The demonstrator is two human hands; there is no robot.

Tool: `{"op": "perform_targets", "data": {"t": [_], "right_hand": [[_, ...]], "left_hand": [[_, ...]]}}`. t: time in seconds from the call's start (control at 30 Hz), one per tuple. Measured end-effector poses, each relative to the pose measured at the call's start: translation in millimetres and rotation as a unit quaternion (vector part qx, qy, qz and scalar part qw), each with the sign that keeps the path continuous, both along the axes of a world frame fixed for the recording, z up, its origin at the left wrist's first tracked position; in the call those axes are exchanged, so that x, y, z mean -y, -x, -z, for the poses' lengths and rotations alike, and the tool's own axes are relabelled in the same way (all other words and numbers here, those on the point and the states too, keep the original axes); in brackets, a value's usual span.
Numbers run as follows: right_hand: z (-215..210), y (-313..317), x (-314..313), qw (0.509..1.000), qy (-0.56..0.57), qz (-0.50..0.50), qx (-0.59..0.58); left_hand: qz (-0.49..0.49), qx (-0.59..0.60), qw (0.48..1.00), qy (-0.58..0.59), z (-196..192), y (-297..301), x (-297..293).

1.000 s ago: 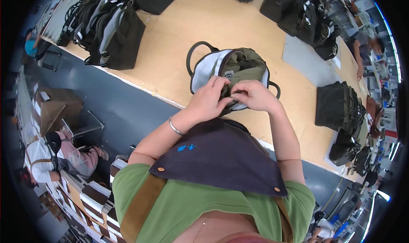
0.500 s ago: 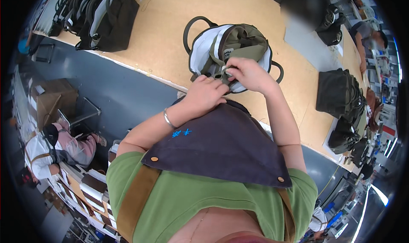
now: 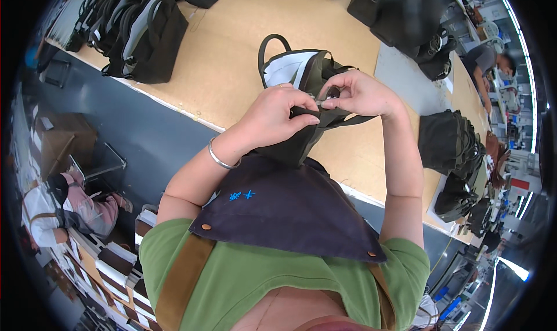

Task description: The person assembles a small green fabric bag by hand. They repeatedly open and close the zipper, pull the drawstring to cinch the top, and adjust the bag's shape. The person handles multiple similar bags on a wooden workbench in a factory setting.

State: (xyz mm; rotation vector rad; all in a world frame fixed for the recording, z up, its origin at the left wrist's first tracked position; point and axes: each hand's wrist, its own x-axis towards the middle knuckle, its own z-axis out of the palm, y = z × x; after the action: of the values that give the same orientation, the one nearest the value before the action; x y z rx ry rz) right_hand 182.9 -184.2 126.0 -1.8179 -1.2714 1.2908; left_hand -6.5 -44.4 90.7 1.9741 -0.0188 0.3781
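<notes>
An olive-black handbag (image 3: 291, 145) with a white lining is tilted up at the table's front edge, against my apron. One looped handle (image 3: 268, 42) stands up at its far left. My left hand (image 3: 271, 115) is closed in a pinch on the bag's near rim. Close beside it, my right hand (image 3: 364, 95) is also closed, thumb and fingers pinching the rim. A small pale piece shows between the two sets of fingertips; its kind cannot be made out. My hands hide much of the bag's opening.
The bag rests by a wooden-topped table (image 3: 226, 64). Several dark bags (image 3: 154, 46) stand at the left, and more dark bags (image 3: 447, 139) at the right. A co-worker (image 3: 490, 69) leans over the table's far right side. Another person (image 3: 87, 206) sits at the left below.
The bag has been tipped up toward me, so its dark outer side now shows. Both hands have come up with its rim, and my right hand has shifted to the right.
</notes>
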Motion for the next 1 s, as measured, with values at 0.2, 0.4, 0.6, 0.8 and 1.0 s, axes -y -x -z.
{"op": "perform_targets", "data": {"t": [0.2, 0.4, 0.6, 0.8, 1.0], "right_hand": [[1.2, -1.0, -1.5, 1.000, -0.020, 0.012, -0.021], [-4.1, -1.8, -8.5, 0.999, -0.019, -0.037, -0.002], [-11.7, -0.7, -16.6, 0.998, -0.005, -0.062, 0.012], [-17.7, 2.1, -22.4, 0.997, 0.023, -0.069, 0.030], [-15.3, 8.9, -24.0, 0.997, 0.009, -0.034, 0.065]], "left_hand": [[-0.042, 0.021, 0.999, -0.018, 2.6, -0.9, 0.1], [-0.003, -0.023, 0.999, -0.037, 3.0, -2.2, -6.8], [-0.031, -0.054, 0.998, -0.029, 0.4, 0.4, -7.9], [-0.052, -0.033, 0.998, -0.014, 8.2, 0.4, -7.3], [-0.031, -0.033, 0.999, 0.018, 8.8, 0.0, -8.9]]}}
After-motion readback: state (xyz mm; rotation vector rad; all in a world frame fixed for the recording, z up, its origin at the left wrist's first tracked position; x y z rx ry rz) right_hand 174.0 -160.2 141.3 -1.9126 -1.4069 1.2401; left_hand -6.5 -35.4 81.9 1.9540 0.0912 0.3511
